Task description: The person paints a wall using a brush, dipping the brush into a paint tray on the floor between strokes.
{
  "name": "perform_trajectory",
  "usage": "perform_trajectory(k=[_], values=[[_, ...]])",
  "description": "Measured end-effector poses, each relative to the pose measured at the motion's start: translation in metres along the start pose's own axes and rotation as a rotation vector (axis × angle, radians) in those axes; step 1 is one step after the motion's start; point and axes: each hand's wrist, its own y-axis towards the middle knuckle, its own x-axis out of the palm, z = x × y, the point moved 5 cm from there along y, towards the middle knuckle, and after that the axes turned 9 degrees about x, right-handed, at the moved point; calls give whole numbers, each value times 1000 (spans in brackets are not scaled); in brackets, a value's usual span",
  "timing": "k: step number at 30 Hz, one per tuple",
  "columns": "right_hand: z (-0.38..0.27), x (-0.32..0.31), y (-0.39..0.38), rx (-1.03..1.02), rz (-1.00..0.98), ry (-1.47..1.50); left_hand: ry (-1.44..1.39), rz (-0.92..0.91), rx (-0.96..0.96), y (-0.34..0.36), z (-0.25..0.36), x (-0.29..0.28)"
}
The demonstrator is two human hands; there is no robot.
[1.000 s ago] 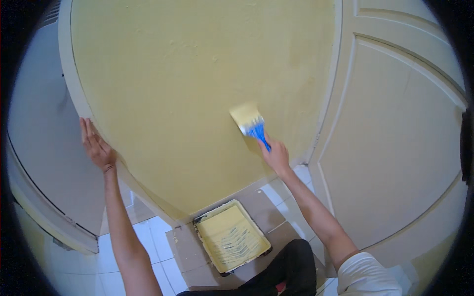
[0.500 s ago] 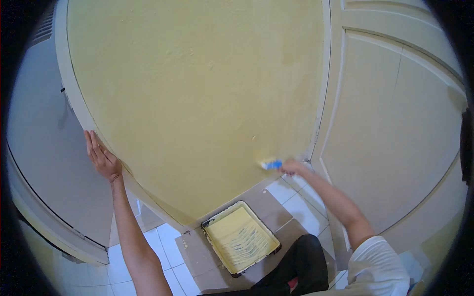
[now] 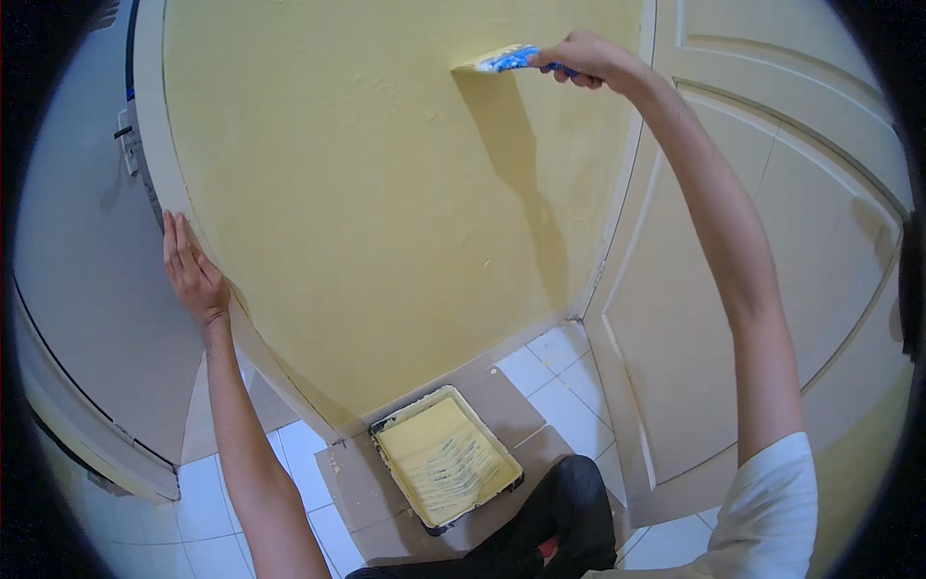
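My right hand (image 3: 588, 60) is closed around the blue handle of a paintbrush (image 3: 511, 58) high on the right part of the yellow wall (image 3: 386, 222). The brush's bristles carry pale yellow paint and meet the wall, and a long shadow falls below them. On the left, my left hand (image 3: 196, 275) lies flat against the white door frame (image 3: 174, 125) at the wall's edge, its fingers stretched out and holding nothing. Down on the floor by the wall's foot sits a black-edged paint tray (image 3: 400, 480), coated in pale yellow paint with dark streaks across its ribbed part.
Brown cardboard (image 3: 367, 502) lies under the tray over white floor tiles (image 3: 569, 372). A cream panelled door (image 3: 714, 289) stands at the right, and a grey door (image 3: 87, 261) at the left. My bent leg (image 3: 579, 502) in dark trousers is close to the tray.
My right hand has swept the brush far up the wall from near its lower right corner. My left hand stays on the door frame. The view has shifted slightly.
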Motion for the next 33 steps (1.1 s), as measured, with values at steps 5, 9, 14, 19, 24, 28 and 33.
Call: perform_trajectory(k=[5, 9, 14, 19, 24, 28, 33], values=[[23, 23, -17, -27, 55, 200, -14, -1, -14, 5, 4, -5], [17, 53, -29, -153, 52, 630, -10, -4, -23, 4, 2, -8], [27, 100, -13, -308, 356, 242, -31, -9, -41, 3, 7, 0], [68, 156, -37, -289, 346, 251, -25, -9, -33, 3, 8, -1], [112, 194, -76, -159, 259, 19, -38, -1, -17, 4, 3, -3], [168, 228, -106, -133, 138, -84, -25, -12, -19, 3, 2, -2], [220, 243, -99, 296, -391, -19, -48, -21, -23, 6, 1, -6]])
